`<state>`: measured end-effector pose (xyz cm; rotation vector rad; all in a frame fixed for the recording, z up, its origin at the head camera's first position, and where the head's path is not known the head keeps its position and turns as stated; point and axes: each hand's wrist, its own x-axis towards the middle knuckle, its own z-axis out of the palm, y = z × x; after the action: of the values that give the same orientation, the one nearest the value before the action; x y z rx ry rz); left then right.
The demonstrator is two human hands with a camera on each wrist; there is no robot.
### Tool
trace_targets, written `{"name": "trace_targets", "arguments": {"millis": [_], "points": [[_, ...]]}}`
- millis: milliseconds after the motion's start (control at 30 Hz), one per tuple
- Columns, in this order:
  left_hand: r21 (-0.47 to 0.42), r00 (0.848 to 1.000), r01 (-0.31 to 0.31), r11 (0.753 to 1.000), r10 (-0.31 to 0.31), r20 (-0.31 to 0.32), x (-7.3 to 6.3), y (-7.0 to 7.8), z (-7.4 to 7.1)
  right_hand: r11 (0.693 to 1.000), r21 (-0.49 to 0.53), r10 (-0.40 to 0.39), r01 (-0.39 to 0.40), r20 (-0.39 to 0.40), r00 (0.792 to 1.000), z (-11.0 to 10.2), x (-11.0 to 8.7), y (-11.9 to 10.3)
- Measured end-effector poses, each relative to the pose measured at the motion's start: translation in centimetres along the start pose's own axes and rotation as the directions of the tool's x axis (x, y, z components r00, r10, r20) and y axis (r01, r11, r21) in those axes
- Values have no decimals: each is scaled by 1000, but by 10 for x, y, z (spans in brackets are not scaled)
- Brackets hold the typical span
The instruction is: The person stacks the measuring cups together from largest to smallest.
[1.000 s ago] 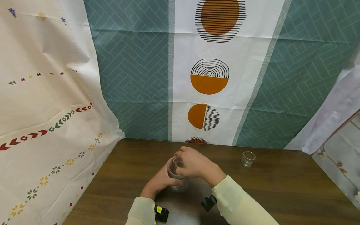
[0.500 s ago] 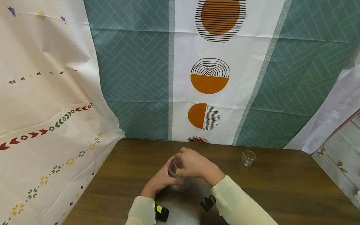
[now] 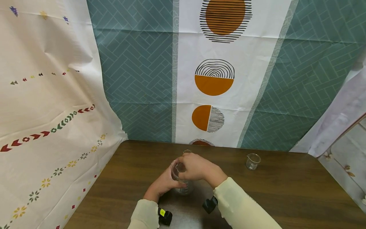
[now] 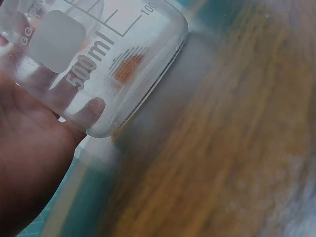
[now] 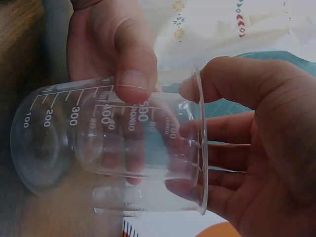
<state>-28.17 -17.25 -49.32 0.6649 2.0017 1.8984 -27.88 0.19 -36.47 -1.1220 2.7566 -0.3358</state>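
A clear 500 ml glass beaker (image 3: 183, 190) stands on the table in the head view. My left hand (image 3: 164, 184) grips it from the left; its thumb (image 5: 134, 84) presses the beaker's side in the right wrist view. My right hand (image 3: 198, 167) reaches over the rim from the right. Its thumb and fingers go inside the mouth and hold a smaller 100 ml beaker (image 5: 155, 153), nested within the large one. In the left wrist view, the large beaker (image 4: 123, 54) shows its markings. Whether the smaller one touches the large beaker's bottom is unclear.
Another small beaker (image 3: 253, 161) stands at the back right of the brown table (image 3: 274, 190). Behind my right hand the rim of one more small beaker (image 3: 187, 151) shows; its body (image 5: 116, 199) appears in the right wrist view. Patterned cloths hang behind and at both sides.
My right hand has sunk slightly at the large beaker's mouth, showing more of the small beaker's rim behind it. My left hand keeps its grip.
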Motion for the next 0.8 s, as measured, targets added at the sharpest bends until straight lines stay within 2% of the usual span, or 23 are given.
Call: {"name": "trace_targets", "arguments": {"millis": [200, 800], "points": [[-14, 1000, -10, 1000, 10, 2, 0, 2, 0, 1000, -8, 8, -8, 35, 999, -3, 2, -1], [27, 1000, -3, 1000, 3, -5, 0, 1, 0, 999, 20, 26, -27, 55, 998, -4, 6, 0]]}}
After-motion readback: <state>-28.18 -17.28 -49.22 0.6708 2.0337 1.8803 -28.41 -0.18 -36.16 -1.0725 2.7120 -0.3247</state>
